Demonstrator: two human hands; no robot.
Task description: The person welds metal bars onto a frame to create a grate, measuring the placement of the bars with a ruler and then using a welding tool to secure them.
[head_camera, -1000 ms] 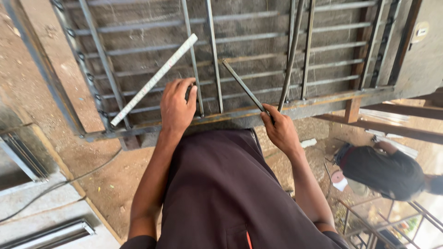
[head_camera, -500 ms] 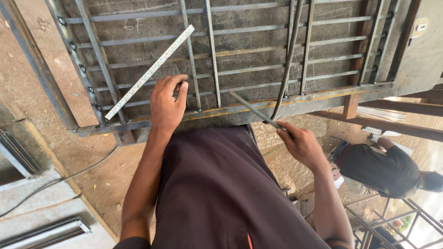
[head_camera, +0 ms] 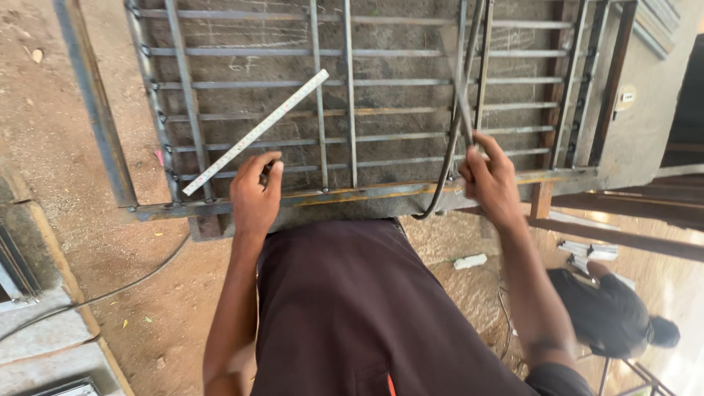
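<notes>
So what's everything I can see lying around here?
Grey welded steel bar grille: one, grey and rust-streaked, flat on the workbench ahead.
White folding ruler: one, slanting across the grille's left part, its lower end by the left hand.
Thin dark metal rod: one, raised over the grille's right side.
Dark cable: one, snaking over the brown dirt floor at left.
Small white block: one, on the ground under the bench.
Second person in dark clothes: one, crouched lower right.
Left hand: grip curled at the ruler's end on the frame.
Right hand: grip closed round the rod.
</notes>
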